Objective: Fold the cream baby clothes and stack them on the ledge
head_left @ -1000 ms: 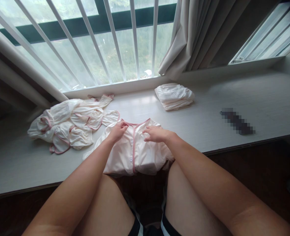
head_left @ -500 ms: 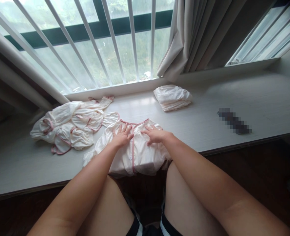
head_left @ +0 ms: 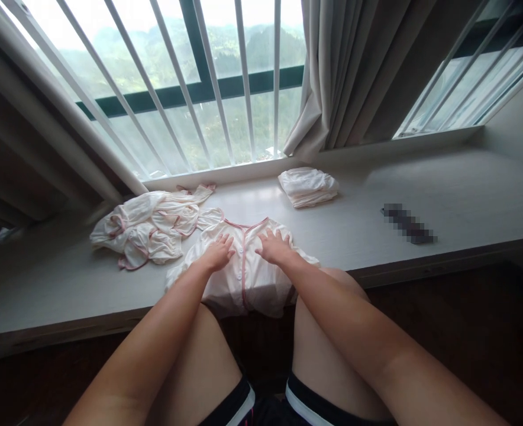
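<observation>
A cream shirt with pink piping and a buttoned front (head_left: 230, 284) lies spread on the window ledge, its hem hanging over the front edge. My left hand (head_left: 219, 253) rests on the chest to the left of the button strip, fingers spread. On the other side of the strip, my right hand (head_left: 274, 245) lies with its fingers apart on the cloth. Neither hand grips anything. A rumpled heap of cream clothes with pink trim (head_left: 155, 228) sits to the left, touching or close to the shirt's left sleeve.
A folded stack of white cloth (head_left: 308, 187) lies at the back near the curtain (head_left: 332, 89). A pixelated dark object (head_left: 407, 223) is farther right on the ledge (head_left: 354, 236). White window bars (head_left: 217, 89) rise behind, and the ledge drops off before my knees.
My view has tilted up and shifted slightly left, so more of the outdoors shows. Both hands stay on the shirt's chest, a little lower from the neckline.
</observation>
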`<control>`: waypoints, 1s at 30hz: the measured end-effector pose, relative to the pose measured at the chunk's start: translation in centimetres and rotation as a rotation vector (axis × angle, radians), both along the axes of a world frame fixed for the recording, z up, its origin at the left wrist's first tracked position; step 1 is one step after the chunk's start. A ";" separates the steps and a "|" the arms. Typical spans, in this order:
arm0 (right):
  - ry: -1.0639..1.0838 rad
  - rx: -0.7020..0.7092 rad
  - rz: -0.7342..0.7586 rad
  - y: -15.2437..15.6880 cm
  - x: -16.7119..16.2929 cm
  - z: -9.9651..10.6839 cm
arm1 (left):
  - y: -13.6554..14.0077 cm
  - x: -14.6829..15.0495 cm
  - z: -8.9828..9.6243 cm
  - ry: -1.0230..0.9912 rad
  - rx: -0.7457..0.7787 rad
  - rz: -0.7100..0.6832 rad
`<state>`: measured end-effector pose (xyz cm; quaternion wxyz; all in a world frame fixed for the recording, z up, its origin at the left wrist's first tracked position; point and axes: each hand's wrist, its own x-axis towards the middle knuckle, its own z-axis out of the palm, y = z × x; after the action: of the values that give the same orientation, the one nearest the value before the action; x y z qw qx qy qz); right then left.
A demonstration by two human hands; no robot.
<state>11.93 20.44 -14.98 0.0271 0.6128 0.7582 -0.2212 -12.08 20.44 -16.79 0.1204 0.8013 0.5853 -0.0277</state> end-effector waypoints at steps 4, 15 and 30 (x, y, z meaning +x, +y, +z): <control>-0.017 -0.099 -0.167 -2.7 0.2 -1.2 | -2.3 -1.7 -0.2 0.029 -0.024 0.105; -0.096 0.083 0.096 -0.3 8.5 -4.9 | -4.2 -8.6 -3.1 0.055 0.049 0.172; -0.064 0.308 0.452 9.5 14.3 -7.2 | -0.3 -9.0 -3.7 -0.084 0.264 0.003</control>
<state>26.26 29.98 -22.21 0.0063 0.4315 0.8992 -0.0722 -21.04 20.19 -20.46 0.0381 0.8097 0.5796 0.0833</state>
